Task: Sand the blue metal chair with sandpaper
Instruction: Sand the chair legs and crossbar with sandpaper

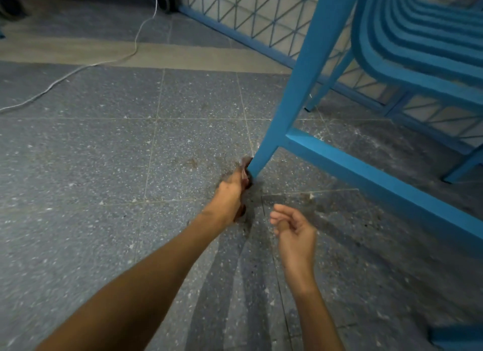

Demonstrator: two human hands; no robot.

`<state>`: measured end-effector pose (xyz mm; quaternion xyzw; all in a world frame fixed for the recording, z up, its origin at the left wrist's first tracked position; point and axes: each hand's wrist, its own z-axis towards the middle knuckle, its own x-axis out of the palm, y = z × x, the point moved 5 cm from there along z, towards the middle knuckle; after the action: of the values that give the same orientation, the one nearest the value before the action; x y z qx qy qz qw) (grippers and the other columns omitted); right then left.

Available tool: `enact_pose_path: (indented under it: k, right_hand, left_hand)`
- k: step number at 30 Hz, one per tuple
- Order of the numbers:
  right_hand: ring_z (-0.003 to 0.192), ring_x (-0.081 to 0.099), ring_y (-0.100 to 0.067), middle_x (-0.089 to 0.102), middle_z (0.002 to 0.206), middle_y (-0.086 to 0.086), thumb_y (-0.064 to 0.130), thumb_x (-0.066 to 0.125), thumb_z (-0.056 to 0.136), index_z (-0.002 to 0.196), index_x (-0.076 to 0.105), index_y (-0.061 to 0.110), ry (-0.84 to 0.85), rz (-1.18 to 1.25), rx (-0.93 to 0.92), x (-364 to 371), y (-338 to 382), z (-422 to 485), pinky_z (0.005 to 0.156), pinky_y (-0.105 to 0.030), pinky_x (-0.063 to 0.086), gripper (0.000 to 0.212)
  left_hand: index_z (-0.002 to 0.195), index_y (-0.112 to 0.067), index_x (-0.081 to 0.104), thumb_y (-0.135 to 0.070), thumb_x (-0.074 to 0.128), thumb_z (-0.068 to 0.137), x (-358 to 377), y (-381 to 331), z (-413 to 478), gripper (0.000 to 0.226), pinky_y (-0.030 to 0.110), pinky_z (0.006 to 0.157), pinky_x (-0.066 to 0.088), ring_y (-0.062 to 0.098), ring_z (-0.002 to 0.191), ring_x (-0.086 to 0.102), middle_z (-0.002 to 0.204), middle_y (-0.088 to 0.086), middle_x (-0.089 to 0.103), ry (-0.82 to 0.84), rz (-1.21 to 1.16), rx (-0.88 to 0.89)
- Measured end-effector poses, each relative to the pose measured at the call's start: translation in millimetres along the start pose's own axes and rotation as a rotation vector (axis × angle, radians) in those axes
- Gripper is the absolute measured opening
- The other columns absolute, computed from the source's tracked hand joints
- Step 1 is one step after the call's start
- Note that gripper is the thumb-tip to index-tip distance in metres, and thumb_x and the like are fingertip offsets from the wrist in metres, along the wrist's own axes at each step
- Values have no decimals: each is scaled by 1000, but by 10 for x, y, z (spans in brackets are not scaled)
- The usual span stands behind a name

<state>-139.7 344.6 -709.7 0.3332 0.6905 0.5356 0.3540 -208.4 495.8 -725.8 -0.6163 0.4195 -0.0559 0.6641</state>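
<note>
Down low, the left hand (pixel 229 193) grips dark crumpled sandpaper (pixel 246 170) against the blue metal chair (pixel 300 89) leg. The right hand (pixel 295 233) hangs loosely curled, empty.

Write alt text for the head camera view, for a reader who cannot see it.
A person's left grip holds dark sandpaper against the foot of a blue metal chair leg, on a speckled grey tiled floor. The right grip hangs nearby, loosely curled, holding nothing. A white cable crosses the floor behind.
</note>
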Motion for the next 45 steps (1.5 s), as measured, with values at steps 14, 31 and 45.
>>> enact_pose_path:
  k: [14, 31, 45]
  right_hand:
    - [56, 69, -25, 70, 66, -14, 45, 33, 97, 70, 72, 5, -17, 1005, 659, 388, -260, -142, 45, -29, 55, 63]
    - [67, 63, -20, 56, 94, -24, 27, 42, 89, 133, 37, 13, -159, 600, 146, 1260, -237, 482, 58, -30, 56, 46]
    - [122, 49, -11, 49, 132, -1, 18, 48, 86, 133, 31, 34, 69, 275, -312, 835, 432, 447, 106, -34, 40, 52]
  left_hand:
    - [123, -17, 60, -32, 68, 85, -118, -667, -540, 42, 6, 77, 48, 0, 95, 63, 114, -5, 67, 762, 66, -46]
    - [112, -23, 64, -9, 49, 96, -908, -585, 266, 27, 18, 75, 45, 12, 102, 62, 109, -6, 68, 228, -106, 8]
    - [102, -11, 62, -2, 49, 93, -684, -194, 298, 18, 3, 48, 41, 11, 77, 56, 86, 3, 62, 185, -28, -116]
